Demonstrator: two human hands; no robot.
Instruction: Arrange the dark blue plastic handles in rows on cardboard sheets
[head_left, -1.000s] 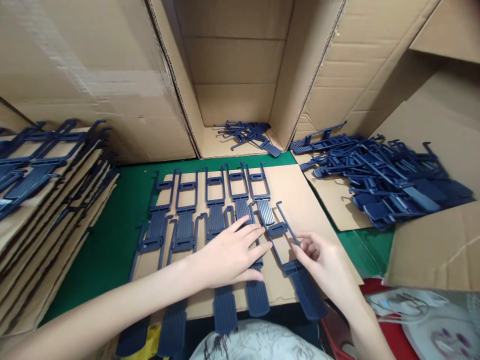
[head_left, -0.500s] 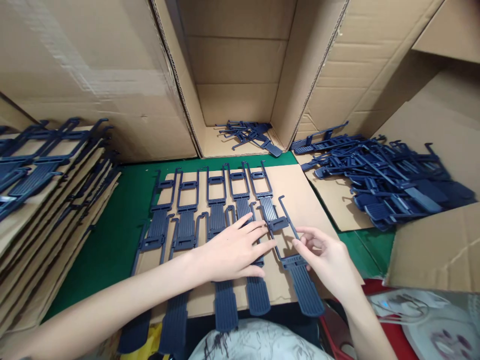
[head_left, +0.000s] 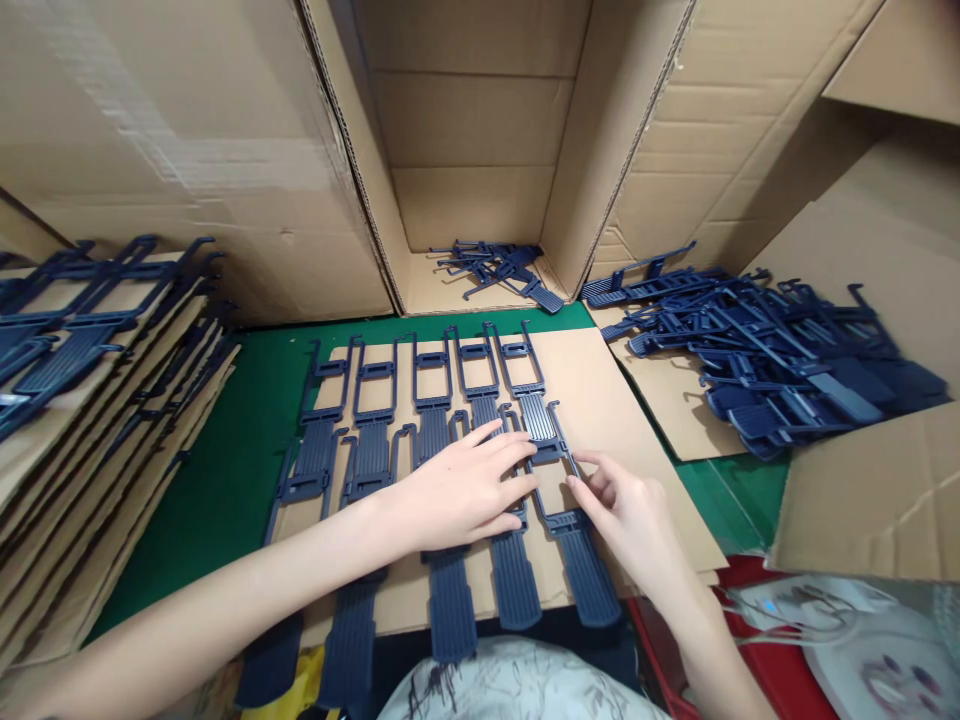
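Observation:
Dark blue plastic brackets, each a hooked frame with a ribbed paddle, lie in two rows on a flat cardboard sheet (head_left: 615, 400). My right hand (head_left: 622, 515) pinches the right side bar of the rightmost front-row bracket (head_left: 586, 575) between thumb and fingers. My left hand (head_left: 472, 490) lies palm down, fingers stretched out, over the neighbouring front-row bracket (head_left: 515, 580). Its fingertips reach the left bar of the pinched one; whether they press on it I cannot tell. Above stands the back-row bracket (head_left: 523, 370), its paddle end close to the pinched frame.
Stacked cardboard layers (head_left: 112, 480) with brackets between them rise at the left. A tangled bracket pile (head_left: 780, 340) lies at the right. Several more brackets (head_left: 495, 268) sit inside the open carton (head_left: 480, 120) behind. Green tabletop (head_left: 202, 500) shows around the sheet.
My right hand has shifted left with the rightmost bracket, which now lies closer to its neighbour and straighter in the row. My left hand has barely moved.

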